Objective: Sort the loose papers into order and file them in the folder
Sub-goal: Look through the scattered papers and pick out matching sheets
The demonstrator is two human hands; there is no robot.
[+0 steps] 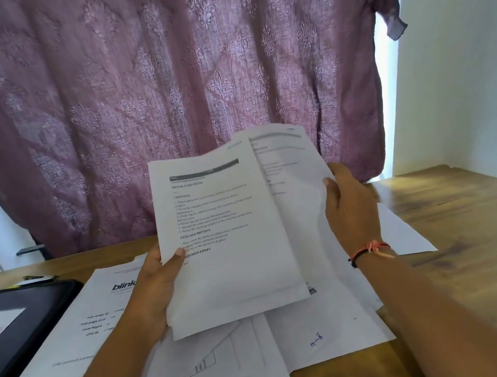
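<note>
While fingers of the left hand (154, 284) are pinching the stack (224, 254) mid-frame and the right hand (351, 207) is gripping a back sheet (284, 159), edge-held pages could be sliding out of order; the folder (22, 322) is lying lower left.

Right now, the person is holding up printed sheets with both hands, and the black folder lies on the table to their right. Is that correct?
Not quite. The head view shows the black folder lying on the wooden table to the person's left, beside the left hand, not to their right. The rest stands: the left hand and the right hand both hold up printed sheets.
</note>
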